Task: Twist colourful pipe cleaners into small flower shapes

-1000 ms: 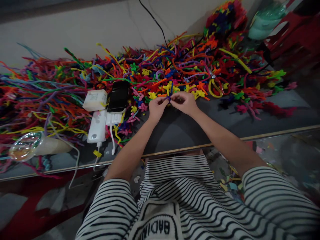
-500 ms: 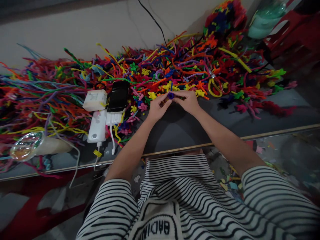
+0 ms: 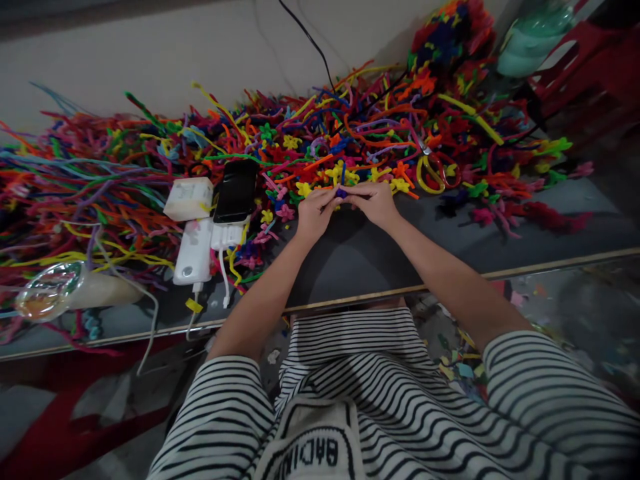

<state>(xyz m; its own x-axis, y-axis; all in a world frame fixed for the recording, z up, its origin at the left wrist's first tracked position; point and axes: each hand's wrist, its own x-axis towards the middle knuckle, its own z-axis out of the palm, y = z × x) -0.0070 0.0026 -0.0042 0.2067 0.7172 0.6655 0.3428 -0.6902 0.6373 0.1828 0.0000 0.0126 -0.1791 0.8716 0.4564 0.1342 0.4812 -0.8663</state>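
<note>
A small dark purple pipe-cleaner flower [image 3: 341, 193] is pinched between my two hands above the dark table [image 3: 350, 260]. My left hand [image 3: 316, 210] grips it from the left with thumb and fingertips. From the right, my right hand [image 3: 376, 203] closes its fingertips on the same piece, so much of it is hidden. Just beyond my fingers lie several yellow pipe-cleaner flowers [image 3: 342, 175]. A pink flower [image 3: 285, 213] rests left of my left hand.
Loose pipe cleaners [image 3: 120, 180] heap along the wall. Scissors [image 3: 431, 172] lie right of my hands. To the left are a black phone [image 3: 237, 190], a white power bank [image 3: 193, 252], a white box [image 3: 189, 199] and a plastic drink cup [image 3: 55, 291]. A green bottle [image 3: 535, 40] stands far right.
My fingertips have drawn closer together around the purple flower, which now shows less and has lost its visible round opening. Both arms stay in nearly the same place.
</note>
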